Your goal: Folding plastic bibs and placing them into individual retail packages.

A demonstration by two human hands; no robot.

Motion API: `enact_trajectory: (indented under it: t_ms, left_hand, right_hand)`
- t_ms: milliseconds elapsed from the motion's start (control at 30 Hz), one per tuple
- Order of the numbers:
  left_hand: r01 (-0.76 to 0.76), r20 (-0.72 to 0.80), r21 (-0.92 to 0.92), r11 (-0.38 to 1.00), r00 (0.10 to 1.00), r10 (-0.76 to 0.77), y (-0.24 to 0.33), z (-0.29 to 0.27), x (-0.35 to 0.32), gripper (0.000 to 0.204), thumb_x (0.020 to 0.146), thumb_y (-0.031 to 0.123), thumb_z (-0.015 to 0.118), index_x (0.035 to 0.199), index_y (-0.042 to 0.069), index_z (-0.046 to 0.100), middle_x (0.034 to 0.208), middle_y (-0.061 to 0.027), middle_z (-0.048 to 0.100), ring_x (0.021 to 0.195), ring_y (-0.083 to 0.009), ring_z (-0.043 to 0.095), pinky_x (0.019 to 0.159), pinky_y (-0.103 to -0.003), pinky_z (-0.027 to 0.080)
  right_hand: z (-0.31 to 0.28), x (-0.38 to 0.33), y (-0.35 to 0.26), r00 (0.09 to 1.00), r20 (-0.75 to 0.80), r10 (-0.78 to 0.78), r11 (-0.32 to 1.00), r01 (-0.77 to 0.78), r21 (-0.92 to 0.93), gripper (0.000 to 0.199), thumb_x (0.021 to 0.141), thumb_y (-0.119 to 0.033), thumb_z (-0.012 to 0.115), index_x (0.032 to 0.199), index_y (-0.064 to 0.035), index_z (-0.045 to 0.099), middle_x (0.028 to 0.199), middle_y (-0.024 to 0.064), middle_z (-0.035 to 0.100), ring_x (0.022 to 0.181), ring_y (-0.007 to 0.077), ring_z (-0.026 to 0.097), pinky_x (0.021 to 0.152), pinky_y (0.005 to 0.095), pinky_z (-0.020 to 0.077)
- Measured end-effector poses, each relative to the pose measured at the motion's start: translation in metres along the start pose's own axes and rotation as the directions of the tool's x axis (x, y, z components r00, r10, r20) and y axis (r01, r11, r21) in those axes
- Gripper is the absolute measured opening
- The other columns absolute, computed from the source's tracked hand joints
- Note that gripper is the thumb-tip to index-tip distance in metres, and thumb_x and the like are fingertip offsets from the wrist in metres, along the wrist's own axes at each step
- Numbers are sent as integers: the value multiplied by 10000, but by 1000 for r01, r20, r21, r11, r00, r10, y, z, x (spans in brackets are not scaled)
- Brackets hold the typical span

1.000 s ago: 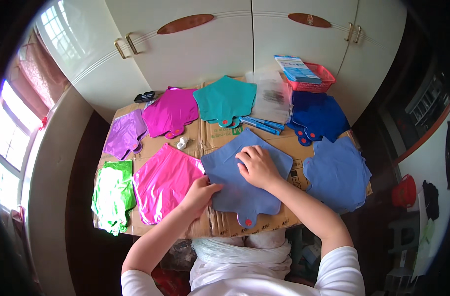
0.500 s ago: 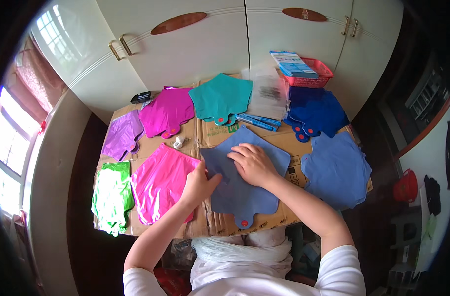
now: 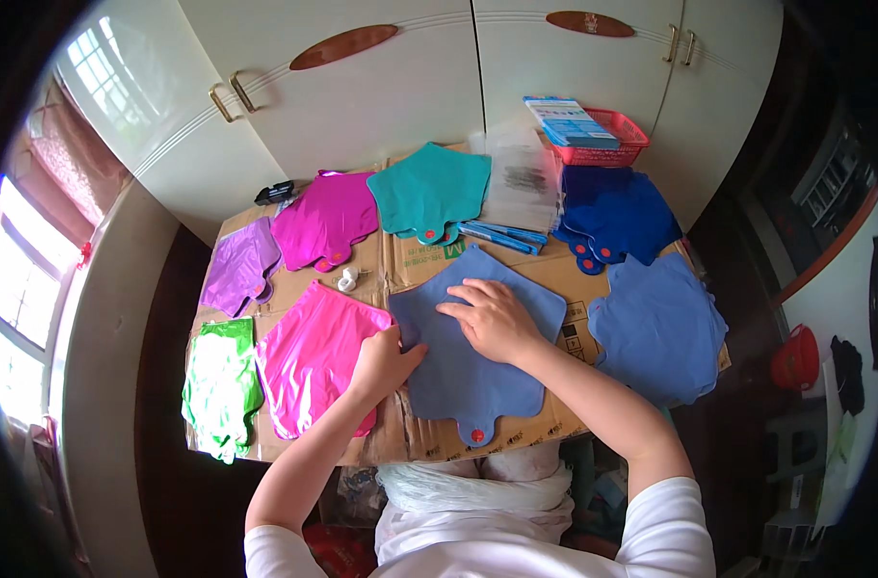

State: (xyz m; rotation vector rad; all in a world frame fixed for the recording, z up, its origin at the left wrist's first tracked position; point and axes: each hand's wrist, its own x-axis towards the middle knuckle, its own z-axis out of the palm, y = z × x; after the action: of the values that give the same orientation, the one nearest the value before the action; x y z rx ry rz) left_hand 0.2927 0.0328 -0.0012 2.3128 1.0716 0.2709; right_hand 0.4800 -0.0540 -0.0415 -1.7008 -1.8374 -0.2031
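Note:
A flat blue-grey many-cornered piece [image 3: 477, 385], with a bottom tab bearing a red dot, lies on the cardboard in front of me. My left hand [image 3: 386, 361] is closed on its left edge, thumb on top and fingers curled at the rim; their tips are hidden. My right hand [image 3: 492, 323] rests palm down on its upper middle, fingers outstretched and apart. Beside the left hand lies a shiny pink piece [image 3: 309, 361]. To the right is a stack of similar blue-grey pieces [image 3: 658, 332].
The cardboard [image 3: 405, 275] also carries green [image 3: 222, 380], lilac [image 3: 238, 265], magenta [image 3: 325, 220], teal [image 3: 429, 188] and dark blue pieces [image 3: 622, 217]. Behind are blue pens [image 3: 501, 236], clear bags [image 3: 521, 188] and a red basket [image 3: 627, 140]. Small white items [image 3: 348, 279] lie mid-left. Cabinets [image 3: 381, 96] stand behind.
My left hand has drawn its fingers in at the piece's left edge. The fingers of my right hand have spread a little wider. The piece lies almost where it was.

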Motion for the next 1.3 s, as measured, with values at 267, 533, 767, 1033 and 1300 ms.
enact_trajectory:
  t_ms: [267,533,767,1033,1300]
  left_hand:
    - [-134,59,-51,990,989,137,20,3,-2,226,657,187,617,684,-31,566,687,-223,580,686,-380,607,654,-437,485]
    - [-328,-4,-109,938,944,330,30,20,-1,159,655,127,610,659,-23,555,929,-195,531,812,-366,582,734,-420,493]
    - [-320,22,-100,942,946,324,28,27,-2,150,668,133,614,690,-5,561,951,-185,516,805,-348,581,744,-416,497]
    - [-307,37,-104,946,949,312,29,29,-2,189,699,177,663,711,7,582,898,-182,526,806,-346,581,740,-408,499]
    - [-526,89,-5,851,847,524,13,17,8,278,756,205,690,966,41,612,1043,-134,545,906,-270,578,788,-357,488]
  right_hand:
    - [-4,2,-3,1000,19,16,1000,-16,-7,294,792,-116,554,1071,-154,640,1183,61,559,1162,268,476,974,418,365]
    - [2,-1,6,1000,28,-12,998,14,-67,340,774,-176,569,1093,-61,599,1155,102,563,1162,265,469,998,406,341]
    - [6,1,7,1000,-8,28,999,-28,17,297,752,-112,570,1032,-20,607,1171,141,557,1166,293,469,999,415,350]
    - [6,2,20,960,-94,264,883,-201,424,201,834,-165,552,859,29,602,1009,161,594,965,313,555,852,390,439]
    - [11,2,20,961,-172,216,939,-156,305,193,797,-160,628,807,26,580,950,158,580,935,330,545,835,396,440]
